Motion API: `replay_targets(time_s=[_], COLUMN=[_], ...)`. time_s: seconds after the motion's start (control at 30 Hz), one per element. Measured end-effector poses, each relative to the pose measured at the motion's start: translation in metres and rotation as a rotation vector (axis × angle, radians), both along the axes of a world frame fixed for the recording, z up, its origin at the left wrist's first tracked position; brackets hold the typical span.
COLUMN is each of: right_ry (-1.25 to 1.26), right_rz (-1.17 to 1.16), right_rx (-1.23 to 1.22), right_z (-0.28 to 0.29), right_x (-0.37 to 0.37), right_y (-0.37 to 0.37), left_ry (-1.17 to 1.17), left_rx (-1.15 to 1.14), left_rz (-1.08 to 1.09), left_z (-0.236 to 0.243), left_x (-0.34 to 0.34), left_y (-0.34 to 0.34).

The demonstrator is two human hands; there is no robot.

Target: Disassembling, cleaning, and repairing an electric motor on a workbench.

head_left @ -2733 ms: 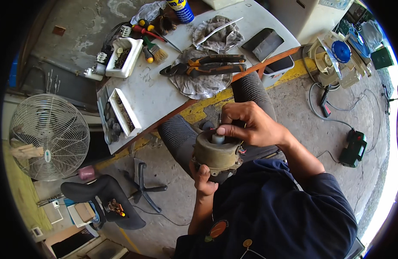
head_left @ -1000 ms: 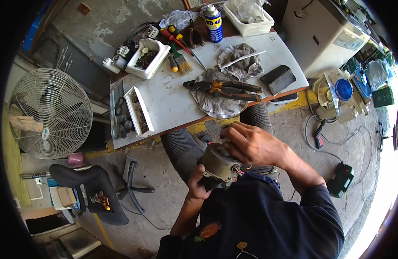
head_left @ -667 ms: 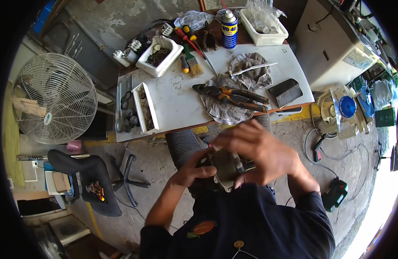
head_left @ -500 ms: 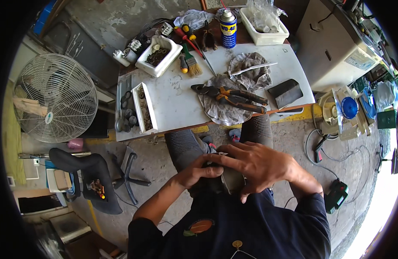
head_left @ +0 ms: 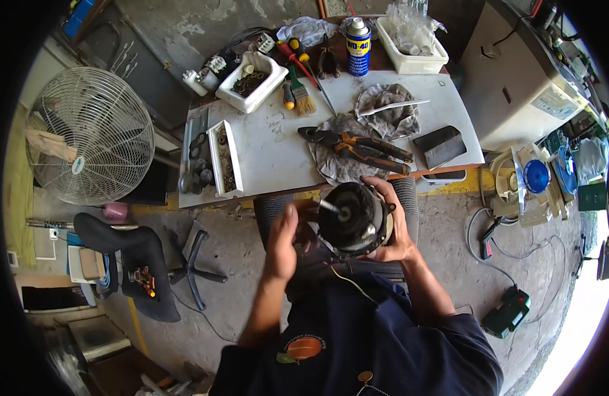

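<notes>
Right hand (head_left: 396, 231) is clamped on the motor (head_left: 352, 221), near the front edge of the desk (head_left: 268, 158). Left hand (head_left: 283, 245) is unclosed beside it; contact unclear. Pliers (head_left: 358, 148) rest on a rag (head_left: 325, 164).

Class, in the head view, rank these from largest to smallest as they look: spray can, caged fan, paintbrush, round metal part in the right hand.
1. Caged fan
2. Round metal part, held in the right hand; nearness to the camera may enlarge it
3. Spray can
4. Paintbrush
</notes>
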State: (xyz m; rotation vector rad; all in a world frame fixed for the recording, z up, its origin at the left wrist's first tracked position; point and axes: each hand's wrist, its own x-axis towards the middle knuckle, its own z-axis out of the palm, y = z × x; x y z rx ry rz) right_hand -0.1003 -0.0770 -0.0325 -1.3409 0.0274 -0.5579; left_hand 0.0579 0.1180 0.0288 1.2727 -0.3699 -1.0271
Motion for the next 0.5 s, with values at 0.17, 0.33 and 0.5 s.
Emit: replay_targets(time_s=[0.17,0.33,0.5], right_ry=[-0.126,-0.142,-0.12], right_rz=[-0.121,-0.376,-0.525], right_rx=[0.099,-0.126,-0.14], right_z=[-0.002,0.003,0.012], right_x=[0.019,0.033,0.041], right_y=[0.017,0.044,0.072], left_ry=[-0.948,-1.013,-0.673], left_rx=[0.069,-0.1,0.032], left_rz=[0.35,0.281,0.54], left_z=[0.013,0.005,0.002], left_x=[-0.066,-0.102,-0.114], left_y=[-0.006,0.026,0.02])
